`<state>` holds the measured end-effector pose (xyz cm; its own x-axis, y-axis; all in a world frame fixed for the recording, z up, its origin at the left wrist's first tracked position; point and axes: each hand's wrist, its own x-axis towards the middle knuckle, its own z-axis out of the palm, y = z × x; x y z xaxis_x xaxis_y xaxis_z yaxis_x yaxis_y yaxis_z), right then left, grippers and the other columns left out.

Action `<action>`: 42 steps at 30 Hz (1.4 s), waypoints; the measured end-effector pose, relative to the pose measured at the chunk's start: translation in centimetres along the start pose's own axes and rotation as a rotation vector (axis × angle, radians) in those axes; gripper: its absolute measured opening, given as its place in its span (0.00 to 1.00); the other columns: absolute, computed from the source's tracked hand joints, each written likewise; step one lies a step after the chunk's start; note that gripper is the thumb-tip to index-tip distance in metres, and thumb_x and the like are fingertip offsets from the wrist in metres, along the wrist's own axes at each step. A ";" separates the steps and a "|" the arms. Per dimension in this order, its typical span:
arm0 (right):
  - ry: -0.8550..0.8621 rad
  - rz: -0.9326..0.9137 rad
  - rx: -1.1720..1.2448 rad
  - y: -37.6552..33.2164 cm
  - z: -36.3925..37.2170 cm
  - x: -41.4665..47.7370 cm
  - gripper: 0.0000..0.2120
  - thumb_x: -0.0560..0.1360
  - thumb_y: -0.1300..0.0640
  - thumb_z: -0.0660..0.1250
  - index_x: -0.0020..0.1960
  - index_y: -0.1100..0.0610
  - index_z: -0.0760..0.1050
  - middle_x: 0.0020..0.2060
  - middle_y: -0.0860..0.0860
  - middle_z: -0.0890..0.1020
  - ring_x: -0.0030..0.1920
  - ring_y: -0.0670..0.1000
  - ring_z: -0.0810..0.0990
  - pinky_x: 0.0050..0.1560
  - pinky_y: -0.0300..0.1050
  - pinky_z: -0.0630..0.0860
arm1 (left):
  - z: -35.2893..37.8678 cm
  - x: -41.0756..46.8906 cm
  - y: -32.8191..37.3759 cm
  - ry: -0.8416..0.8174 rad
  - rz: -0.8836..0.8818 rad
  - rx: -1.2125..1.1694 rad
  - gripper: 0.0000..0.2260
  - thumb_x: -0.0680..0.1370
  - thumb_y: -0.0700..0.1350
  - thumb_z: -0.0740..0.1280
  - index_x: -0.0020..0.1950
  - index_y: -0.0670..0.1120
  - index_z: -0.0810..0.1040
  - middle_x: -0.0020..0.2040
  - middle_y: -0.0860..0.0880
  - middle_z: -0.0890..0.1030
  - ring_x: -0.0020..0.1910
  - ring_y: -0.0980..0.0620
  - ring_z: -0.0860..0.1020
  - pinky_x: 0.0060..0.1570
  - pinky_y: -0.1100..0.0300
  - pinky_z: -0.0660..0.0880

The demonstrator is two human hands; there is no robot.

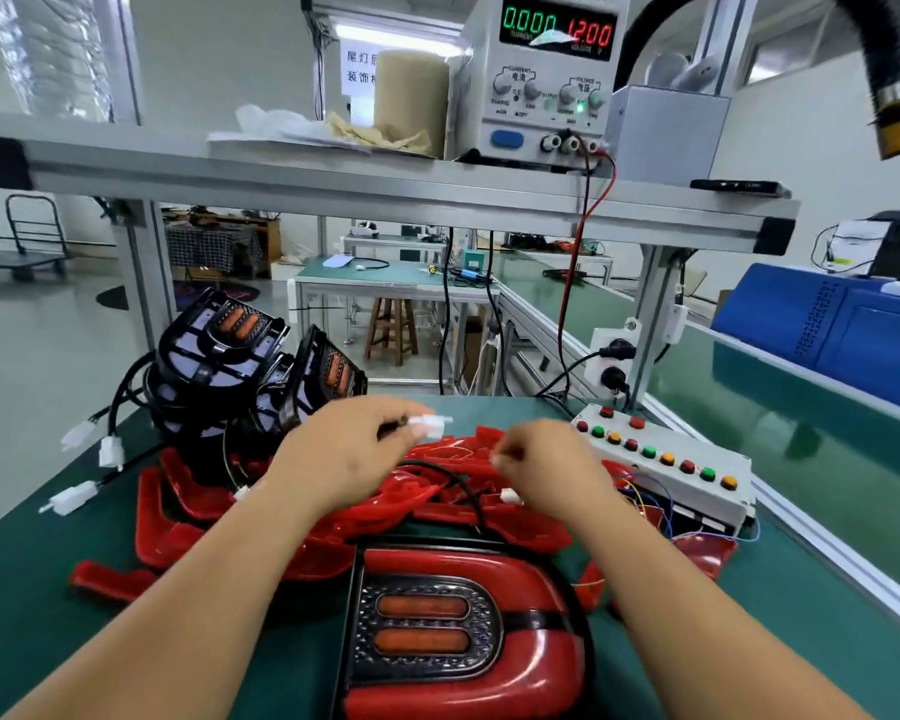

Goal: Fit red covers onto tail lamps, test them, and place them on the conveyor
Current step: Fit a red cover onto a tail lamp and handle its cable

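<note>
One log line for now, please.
step: test hookup, likely | left hand: holds white plug | right hand: curled, grip unclear | covered lamp: on bench | power supply: zero current

A bare left forearm (pixel 188 605) and a bare right forearm (pixel 697 605), slim and smooth, end in the bare left hand (pixel 349 454) and right hand (pixel 546 467); wrists and fingers are uncovered.

1. Factory assembly line, electrical test station.
2. Aluminium-extrusion shelf (pixel 333 184) carries a DC bench power supply (pixel 544 75) reading 12.00 V.
3. Green-matted bench (pixel 48 589): push-button test box (pixel 661 459), stacked tail lamps (pixel 240 366), heap of red covers (pixel 437 491).
4. Green conveyor (pixel 775 407) on the right; more benches (pixel 385 278) and a platform trolley (pixel 22 241) behind.
</note>
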<state>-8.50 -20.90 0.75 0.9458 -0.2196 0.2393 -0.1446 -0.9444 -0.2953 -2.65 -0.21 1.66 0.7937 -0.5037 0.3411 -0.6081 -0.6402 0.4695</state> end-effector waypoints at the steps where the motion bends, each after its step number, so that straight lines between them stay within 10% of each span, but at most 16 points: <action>1: -0.002 0.041 -0.147 1.2 0.4 -0.2 0.09 0.76 0.52 0.64 0.50 0.51 0.82 0.47 0.51 0.84 0.52 0.53 0.81 0.56 0.48 0.75 | 0.5 -0.4 -0.4 -0.019 0.006 0.024 0.12 0.81 0.57 0.61 0.62 0.64 0.78 0.44 0.61 0.77 0.46 0.58 0.77 0.51 0.57 0.75; 8: 0.039 0.014 -0.219 4.3 3.3 -0.3 0.09 0.77 0.48 0.63 0.53 0.43 0.81 0.51 0.46 0.81 0.56 0.51 0.76 0.61 0.50 0.62 | 2.2 -0.6 -1.5 0.065 0.031 -0.046 0.12 0.80 0.54 0.65 0.62 0.60 0.80 0.53 0.59 0.81 0.52 0.58 0.77 0.56 0.56 0.74; 13: 0.287 -0.131 -0.021 4.6 2.9 -1.0 0.06 0.75 0.42 0.66 0.49 0.41 0.81 0.39 0.39 0.74 0.50 0.45 0.72 0.47 0.44 0.50 | 2.7 -0.1 -2.1 0.031 0.056 -0.057 0.11 0.80 0.56 0.63 0.59 0.60 0.81 0.38 0.64 0.77 0.40 0.65 0.74 0.41 0.65 0.68; 24: 0.434 -0.379 0.302 3.0 3.1 -2.4 0.06 0.72 0.46 0.69 0.43 0.45 0.84 0.38 0.35 0.76 0.45 0.44 0.76 0.55 0.39 0.55 | 4.1 0.8 -0.6 -0.081 0.088 -0.031 0.19 0.83 0.54 0.57 0.31 0.53 0.66 0.32 0.54 0.69 0.34 0.56 0.69 0.43 0.50 0.71; 42: 0.324 -0.403 0.134 2.5 2.9 -2.7 0.08 0.77 0.48 0.66 0.42 0.49 0.78 0.38 0.42 0.79 0.46 0.45 0.75 0.47 0.49 0.57 | 4.2 0.6 -0.2 -0.113 0.075 -0.024 0.21 0.81 0.59 0.55 0.35 0.48 0.73 0.31 0.49 0.73 0.35 0.48 0.73 0.42 0.46 0.74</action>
<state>-10.57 -21.94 -3.34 0.7770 0.0700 0.6256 0.2704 -0.9345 -0.2314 -2.10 -2.81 -1.65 0.7379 -0.6129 0.2826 -0.6641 -0.5846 0.4661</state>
